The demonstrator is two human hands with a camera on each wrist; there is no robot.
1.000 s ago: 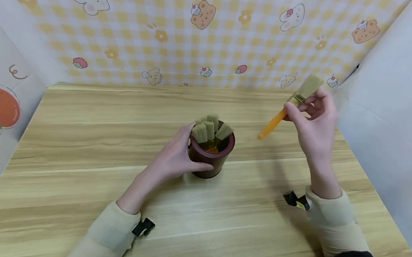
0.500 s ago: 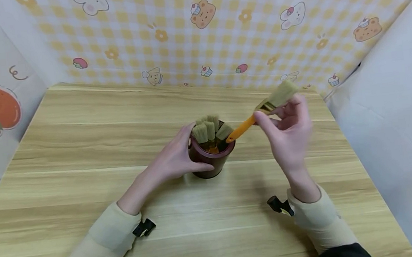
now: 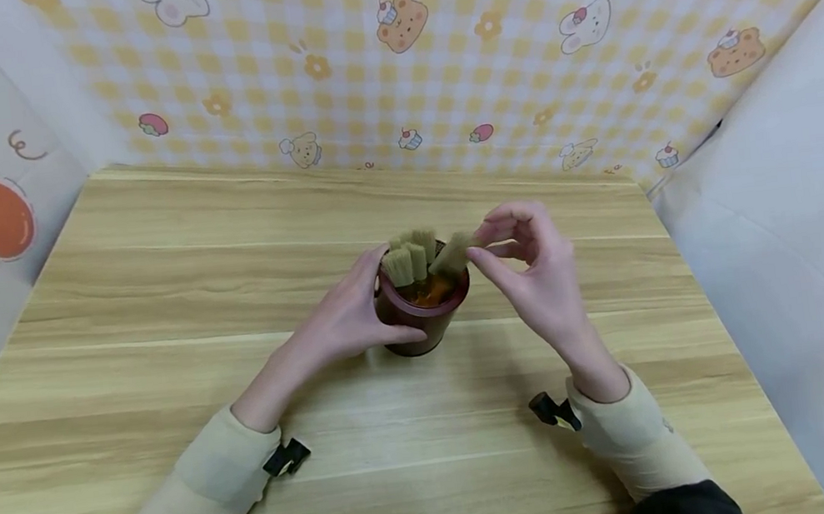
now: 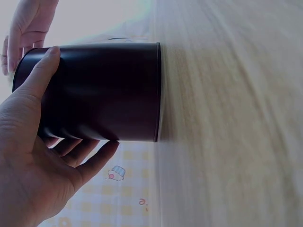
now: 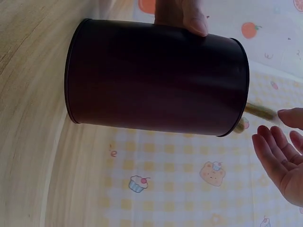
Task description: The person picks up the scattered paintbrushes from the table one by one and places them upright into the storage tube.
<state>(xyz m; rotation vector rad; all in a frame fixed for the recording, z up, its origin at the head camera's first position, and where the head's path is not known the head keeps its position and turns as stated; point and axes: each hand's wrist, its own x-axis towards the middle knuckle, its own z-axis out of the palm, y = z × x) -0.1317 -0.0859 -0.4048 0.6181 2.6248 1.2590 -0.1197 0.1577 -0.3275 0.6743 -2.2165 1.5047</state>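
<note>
A dark brown cylindrical cup (image 3: 419,323) stands upright on the wooden table, holding several paintbrushes (image 3: 400,267) with their tan bristles up. My left hand (image 3: 346,318) grips the cup around its left side, thumb across the front, as the left wrist view also shows. Over the cup's right rim, my right hand (image 3: 534,269) is beside the bristles of one paintbrush (image 3: 453,254) leaning in the cup. In the right wrist view the thumb and fingers of that hand stand apart by the bristle tips. The brush handles are mostly hidden inside the cup.
The wooden table (image 3: 184,314) spreads around the cup. Behind it hangs a yellow checked cloth (image 3: 346,63) with cartoon prints. White sheets (image 3: 791,209) flank the table. Each sleeve carries a small black device (image 3: 286,456) near the wrist.
My right hand has moved left to the cup, and the orange-handled paintbrush has gone handle first into it and left the grip. My left hand keeps holding the cup.
</note>
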